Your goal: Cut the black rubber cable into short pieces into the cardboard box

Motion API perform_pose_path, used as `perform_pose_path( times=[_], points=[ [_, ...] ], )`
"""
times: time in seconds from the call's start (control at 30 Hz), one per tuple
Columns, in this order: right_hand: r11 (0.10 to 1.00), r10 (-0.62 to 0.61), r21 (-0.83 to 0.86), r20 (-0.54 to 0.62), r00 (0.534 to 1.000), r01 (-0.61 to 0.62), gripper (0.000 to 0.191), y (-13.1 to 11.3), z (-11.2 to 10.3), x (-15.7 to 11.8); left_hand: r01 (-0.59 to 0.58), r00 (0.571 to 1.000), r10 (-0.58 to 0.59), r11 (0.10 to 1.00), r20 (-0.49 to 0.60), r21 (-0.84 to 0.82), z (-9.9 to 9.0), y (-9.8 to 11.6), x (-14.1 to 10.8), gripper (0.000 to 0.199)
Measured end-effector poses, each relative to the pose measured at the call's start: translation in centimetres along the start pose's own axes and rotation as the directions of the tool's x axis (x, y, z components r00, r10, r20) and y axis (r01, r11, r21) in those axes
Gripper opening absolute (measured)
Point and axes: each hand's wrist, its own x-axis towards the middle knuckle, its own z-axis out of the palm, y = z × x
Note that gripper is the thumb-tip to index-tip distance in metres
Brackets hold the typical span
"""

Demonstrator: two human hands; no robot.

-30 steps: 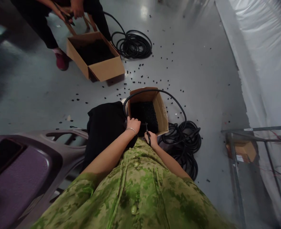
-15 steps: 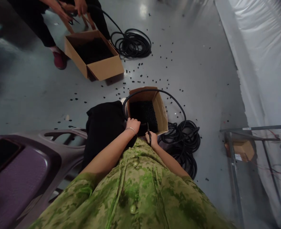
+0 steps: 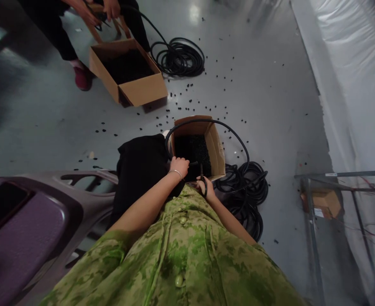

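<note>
Grey floor (image 3: 270, 127), black bits (image 3: 190, 101) scattered mid-frame. Our left hand (image 3: 180, 166), centre, is closed around the black hose (image 3: 210, 120); its cut end (image 3: 193, 163) sticks out right, over an open carton (image 3: 218, 155) of black pieces (image 3: 192, 146). Our right hand (image 3: 208, 188), just right, grips black scissors (image 3: 202, 173), blades pointing up-frame near that end. Hose arcs over the carton to a coil (image 3: 254, 183) right of centre. Upper left, we've got a co-worker's hands (image 3: 111, 8) above a second carton (image 3: 144, 90).
</note>
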Motion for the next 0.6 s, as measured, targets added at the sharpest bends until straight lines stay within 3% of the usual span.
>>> perform_pose_path(
  times=[0.1,0.33,0.6],
  points=[
    [0.999,0.030,0.020,0.025,0.999,-0.030,0.038,-0.40,-0.26,-0.76,0.013,1.000,-0.013,1.000,-0.015,-0.027,0.04,-0.03,0.04,0.027],
    [0.960,-0.153,-0.223,0.086,0.984,0.169,0.026,-0.70,-0.69,-1.01,0.000,1.000,0.000,1.000,-0.014,-0.012,-0.42,0.19,-0.27,0.030],
    [0.960,-0.159,-0.215,0.103,0.982,0.178,0.026,-0.38,-0.97,-0.95,-0.007,1.000,0.007,1.000,-0.018,-0.017,-0.69,0.35,-0.77,0.029]
  ],
)
